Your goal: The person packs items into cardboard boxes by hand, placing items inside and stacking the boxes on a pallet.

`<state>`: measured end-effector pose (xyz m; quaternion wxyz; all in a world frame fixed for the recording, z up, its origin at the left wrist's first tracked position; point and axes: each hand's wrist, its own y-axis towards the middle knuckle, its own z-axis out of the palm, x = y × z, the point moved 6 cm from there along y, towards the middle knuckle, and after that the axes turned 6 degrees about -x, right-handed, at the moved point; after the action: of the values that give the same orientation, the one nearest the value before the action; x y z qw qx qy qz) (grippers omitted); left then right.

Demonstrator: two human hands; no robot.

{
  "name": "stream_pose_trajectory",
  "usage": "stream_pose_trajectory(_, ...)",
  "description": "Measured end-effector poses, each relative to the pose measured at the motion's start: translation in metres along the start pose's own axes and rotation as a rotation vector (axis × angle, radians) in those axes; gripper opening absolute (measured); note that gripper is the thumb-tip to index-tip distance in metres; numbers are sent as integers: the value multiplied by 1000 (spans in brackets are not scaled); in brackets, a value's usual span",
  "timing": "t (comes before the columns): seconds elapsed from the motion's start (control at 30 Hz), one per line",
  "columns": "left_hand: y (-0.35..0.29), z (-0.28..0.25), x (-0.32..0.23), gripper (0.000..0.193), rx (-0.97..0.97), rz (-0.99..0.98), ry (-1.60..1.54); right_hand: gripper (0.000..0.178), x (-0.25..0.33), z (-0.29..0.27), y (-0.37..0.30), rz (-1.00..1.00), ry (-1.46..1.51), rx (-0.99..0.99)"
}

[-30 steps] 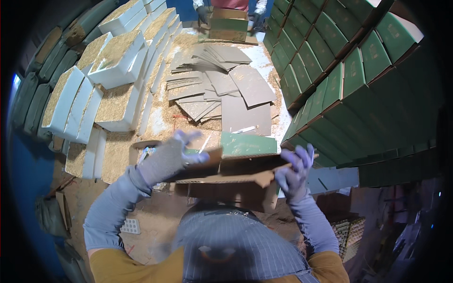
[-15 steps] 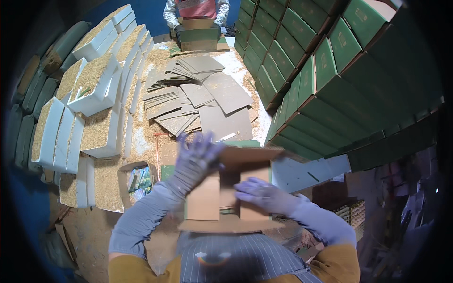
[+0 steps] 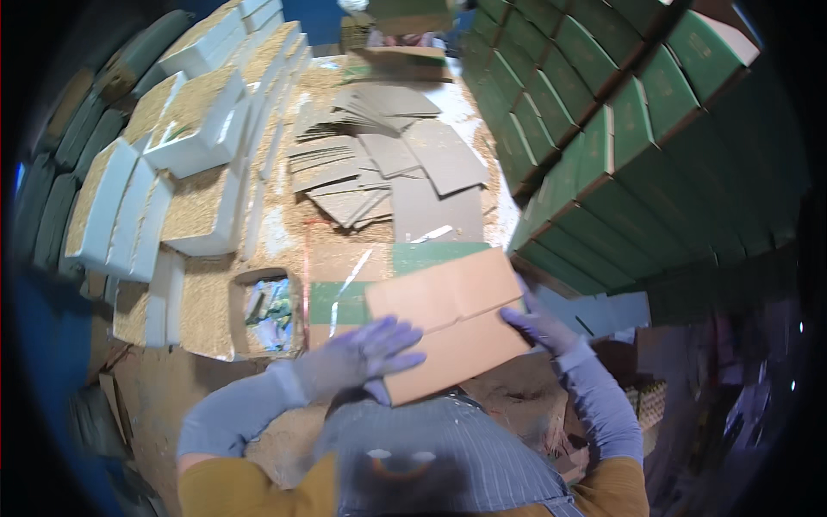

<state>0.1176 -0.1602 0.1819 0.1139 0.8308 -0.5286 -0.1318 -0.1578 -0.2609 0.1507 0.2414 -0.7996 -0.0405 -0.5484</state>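
Note:
A brown cardboard box (image 3: 448, 323) is tilted just in front of my apron, its plain face up with a seam running across between two flaps. My left hand (image 3: 366, 351), in a pale purple glove, grips the box's left edge, with its fingers on the upper face and the thumb low at the near corner. On the right edge, my gloved right hand (image 3: 547, 326) holds the box, part of that hand hidden behind it. Beneath and beyond the box lies a flattened green and brown carton (image 3: 349, 263) on the table.
Grey-brown cardboard sheets (image 3: 439, 159) lie loosely piled mid-table. Green boxes (image 3: 655, 121) form a tall stack at right. White foam trays of grainy tan material (image 3: 202, 207) stand at left, near an open carton of small packets (image 3: 271, 314). Across the table, a person handles another box (image 3: 409, 13).
The box's open flaps are now folded over, and the box has turned askew. My left hand came down to its left edge; my right moved from the flaps to the right edge.

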Motion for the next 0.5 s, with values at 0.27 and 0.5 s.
stream_pose_trajectory(0.27,-63,100,105,39,-207,-1355,-393,55,24,-12,37,-305,240,-37)
stream_pose_trajectory(0.5,-241,-37,23,65,-1341,-1682,291,23,-36,-19,65,-178,-36,-387)
